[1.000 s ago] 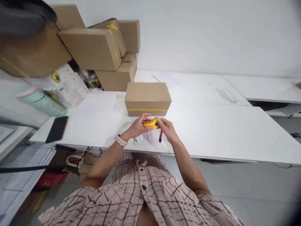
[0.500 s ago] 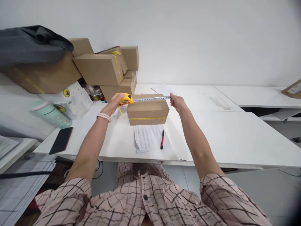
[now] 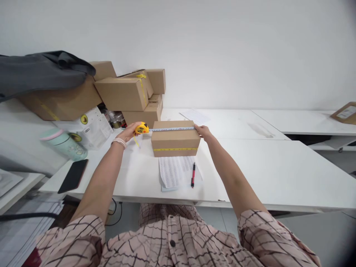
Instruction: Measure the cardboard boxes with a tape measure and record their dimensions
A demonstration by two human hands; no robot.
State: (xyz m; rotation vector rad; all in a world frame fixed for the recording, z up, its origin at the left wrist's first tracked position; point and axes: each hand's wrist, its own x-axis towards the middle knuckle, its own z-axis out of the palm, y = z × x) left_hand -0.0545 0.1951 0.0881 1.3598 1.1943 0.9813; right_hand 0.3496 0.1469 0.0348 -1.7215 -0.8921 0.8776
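A yellow and black tape measure is in my left hand, whose fingers close around its case just left of a brown cardboard box. Its pulled-out blade runs straight across the top of the box to the right edge. There my right hand pinches the blade's end, with fingers against the box's corner; the very tip is hidden. A yellow strip with marks crosses the front face of the box. From the tape measure's case dangles a yellow strap.
In front of the box lie printed sheets and a red and black pen. Stacked cardboard boxes, a mint bottle and a dark phone are at left. Another paper lies behind the box.
The blade has come down onto the box top. My right hand has moved left to the box's right edge, and my left hand has shifted left with the tape measure. The view has tilted up slightly.
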